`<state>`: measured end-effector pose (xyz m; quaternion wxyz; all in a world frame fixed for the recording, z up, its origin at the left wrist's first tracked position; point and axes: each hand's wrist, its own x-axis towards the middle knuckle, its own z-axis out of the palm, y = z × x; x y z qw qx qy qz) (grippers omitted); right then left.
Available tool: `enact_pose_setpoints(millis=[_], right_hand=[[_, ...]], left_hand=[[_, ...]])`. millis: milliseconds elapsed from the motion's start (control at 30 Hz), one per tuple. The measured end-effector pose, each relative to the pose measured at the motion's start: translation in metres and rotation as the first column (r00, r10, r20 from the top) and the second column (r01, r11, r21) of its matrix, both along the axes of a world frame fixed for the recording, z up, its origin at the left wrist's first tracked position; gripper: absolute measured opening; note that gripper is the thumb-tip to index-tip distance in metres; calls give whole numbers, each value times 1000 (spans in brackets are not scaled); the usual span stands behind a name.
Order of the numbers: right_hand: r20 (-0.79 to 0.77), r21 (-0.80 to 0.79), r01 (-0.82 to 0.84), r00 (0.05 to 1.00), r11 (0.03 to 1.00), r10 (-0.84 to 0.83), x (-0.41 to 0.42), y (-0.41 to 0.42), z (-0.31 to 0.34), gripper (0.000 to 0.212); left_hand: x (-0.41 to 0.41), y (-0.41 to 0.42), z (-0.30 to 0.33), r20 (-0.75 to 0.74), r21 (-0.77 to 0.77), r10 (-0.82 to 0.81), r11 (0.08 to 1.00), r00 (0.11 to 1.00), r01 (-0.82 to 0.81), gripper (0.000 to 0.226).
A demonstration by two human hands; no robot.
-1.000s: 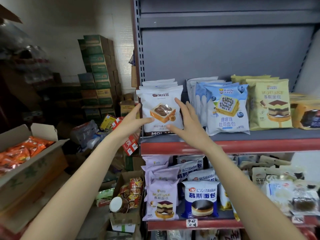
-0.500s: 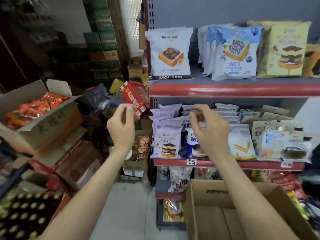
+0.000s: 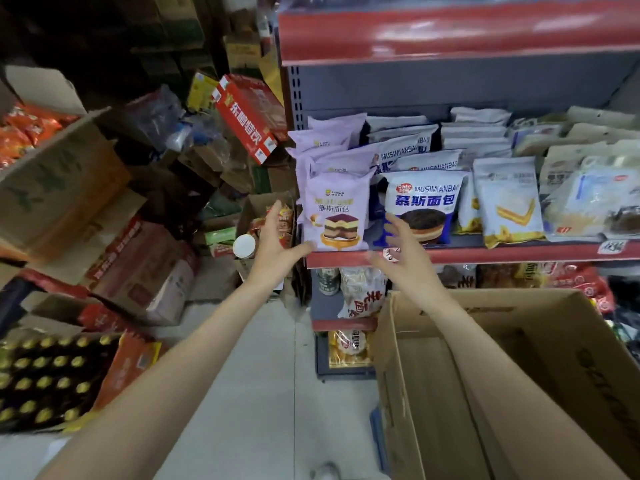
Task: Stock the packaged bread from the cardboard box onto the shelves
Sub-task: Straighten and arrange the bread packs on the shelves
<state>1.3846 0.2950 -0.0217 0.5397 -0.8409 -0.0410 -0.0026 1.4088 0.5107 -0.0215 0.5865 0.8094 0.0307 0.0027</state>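
Note:
A purple mousse-bread pack stands upright at the front left of the middle shelf, in front of several more purple packs. Right of it stands a white and blue bread pack. My left hand is spread, its thumb touching the purple pack's lower left corner. My right hand hovers with straight fingers just in front of the shelf edge, between the two packs, holding nothing. The big cardboard box sits below at the lower right; the part of its inside that shows holds nothing.
More bread packs fill the shelf to the right. Left of the rack lie piled cartons, a red drinks carton, an open box of orange packs and a crate of bottles. Bare floor runs between them.
The view has dropped from the top shelf to the middle shelf. Both hands left the white pack on the top shelf, came down and opened at the purple pack.

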Motion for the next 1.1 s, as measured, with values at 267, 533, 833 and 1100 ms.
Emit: enact_pose_setpoints(millis=[267, 533, 833, 1100], right_hand=[[109, 60, -3, 994, 998, -4, 100, 31, -35, 99], [231, 84, -4, 973, 996, -16, 136, 37, -52, 92], [228, 74, -103, 970, 992, 84, 139, 29, -52, 87], [142, -277, -182, 963, 943, 228, 91, 7, -4, 80]], left_hand=[[80, -24, -42, 107, -130, -37, 990, 994, 51, 110], [110, -27, -77, 131, -227, -63, 970, 989, 91, 113], [120, -30, -95, 90, -250, -65, 964, 994, 85, 109], [110, -30, -76, 232, -237, -28, 968, 972, 85, 118]])
